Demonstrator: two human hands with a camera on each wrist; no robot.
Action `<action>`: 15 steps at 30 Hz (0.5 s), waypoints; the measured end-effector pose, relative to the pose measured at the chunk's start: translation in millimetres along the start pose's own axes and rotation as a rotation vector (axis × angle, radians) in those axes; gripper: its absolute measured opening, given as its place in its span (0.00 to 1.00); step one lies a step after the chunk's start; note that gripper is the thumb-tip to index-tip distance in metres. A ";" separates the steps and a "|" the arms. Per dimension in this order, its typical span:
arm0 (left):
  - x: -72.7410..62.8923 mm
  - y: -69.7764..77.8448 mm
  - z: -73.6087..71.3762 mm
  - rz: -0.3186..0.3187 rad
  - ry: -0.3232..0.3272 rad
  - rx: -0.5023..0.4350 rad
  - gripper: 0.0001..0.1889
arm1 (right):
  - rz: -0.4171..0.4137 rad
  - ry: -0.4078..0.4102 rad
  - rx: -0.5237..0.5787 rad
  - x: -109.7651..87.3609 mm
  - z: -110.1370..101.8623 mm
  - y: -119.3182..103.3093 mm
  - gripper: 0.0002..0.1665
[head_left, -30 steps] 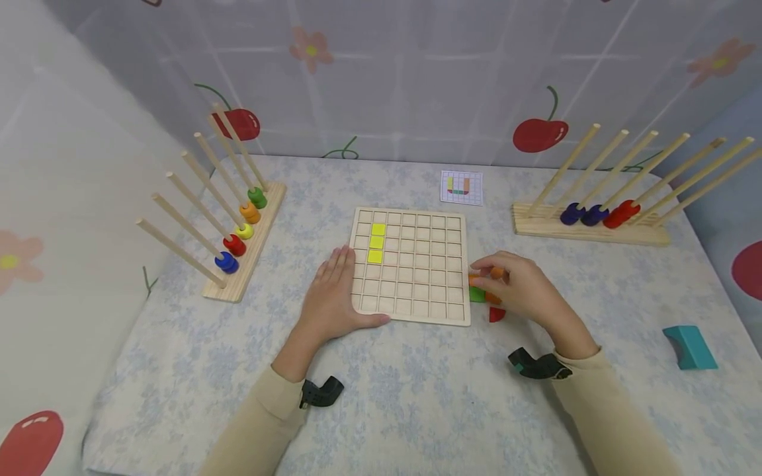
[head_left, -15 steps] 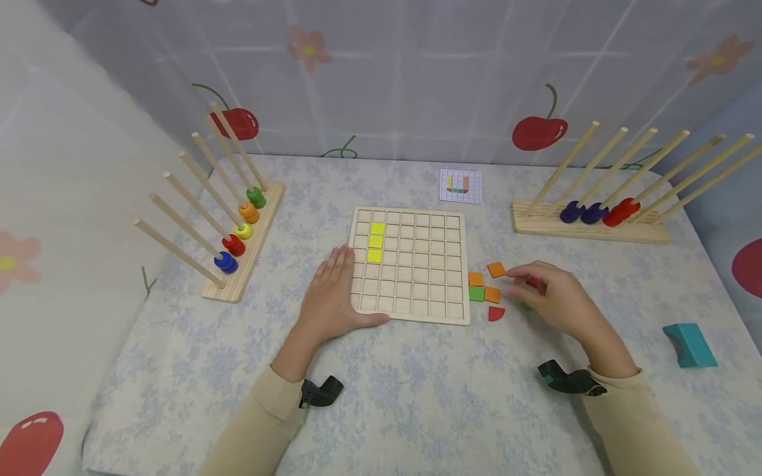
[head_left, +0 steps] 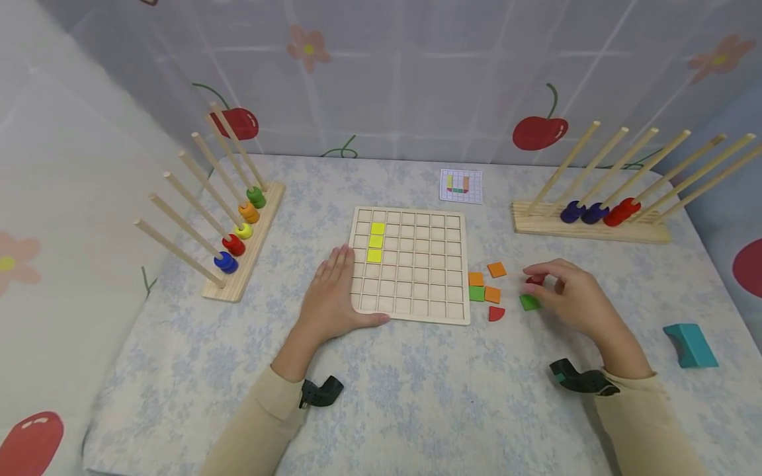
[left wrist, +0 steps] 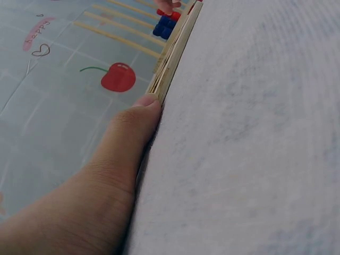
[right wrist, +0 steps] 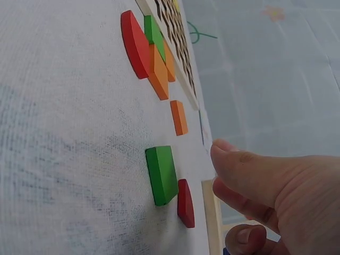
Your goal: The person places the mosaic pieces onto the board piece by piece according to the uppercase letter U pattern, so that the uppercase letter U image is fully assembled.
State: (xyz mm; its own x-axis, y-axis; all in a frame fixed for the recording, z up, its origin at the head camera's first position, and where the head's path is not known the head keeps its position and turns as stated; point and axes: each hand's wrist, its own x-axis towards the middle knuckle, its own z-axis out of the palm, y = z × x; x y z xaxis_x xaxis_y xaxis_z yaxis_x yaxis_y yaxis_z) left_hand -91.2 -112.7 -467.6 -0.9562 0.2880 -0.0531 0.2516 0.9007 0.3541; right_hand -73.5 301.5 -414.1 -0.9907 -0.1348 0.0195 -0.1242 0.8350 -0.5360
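My left hand [head_left: 330, 297] lies at the left edge of a wooden grid board [head_left: 417, 277], fingers straight along its side and thumb at its front left corner. Three yellow square tiles [head_left: 376, 242] sit in one column of the board. My right hand [head_left: 574, 297] hovers over a red piece [right wrist: 185, 203], thumb and forefinger apart in the head view. That red piece lies on the cloth beside a green tile [right wrist: 162, 175], below the fingers in the right wrist view. Nothing shows in the right hand's grip.
Orange tiles [head_left: 497, 270], another green tile [head_left: 477, 293] and a red quarter-round piece [head_left: 496, 313] lie right of the board. A pattern card [head_left: 461, 186] lies behind it. Peg racks with coloured beads stand left [head_left: 262, 238] and right [head_left: 536, 225]. A teal block [head_left: 693, 346] lies far right.
My right hand has moved right, from the orange and green tiles beside the board to above the red piece, uncovering an orange tile and a green tile. My left hand has stayed put.
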 end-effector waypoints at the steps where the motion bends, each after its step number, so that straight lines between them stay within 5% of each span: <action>1: 0.1 -0.1 0.1 0.002 0.001 0.000 0.78 | 0.010 -0.007 0.000 0.1 -0.6 0.8 0.16; 15: -1.1 0.7 -0.7 0.002 0.001 -0.002 0.78 | 0.116 -0.032 -0.025 1.3 -6.5 17.5 0.18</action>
State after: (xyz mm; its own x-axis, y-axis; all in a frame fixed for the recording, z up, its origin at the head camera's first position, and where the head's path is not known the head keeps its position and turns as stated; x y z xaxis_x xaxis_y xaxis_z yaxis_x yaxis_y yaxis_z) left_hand -90.1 -112.6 -466.7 -0.9559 0.2891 -0.0512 0.2530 0.8996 0.3559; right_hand -77.3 319.4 -418.0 -0.9963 -0.0532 -0.0680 -0.0110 0.8590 -0.5118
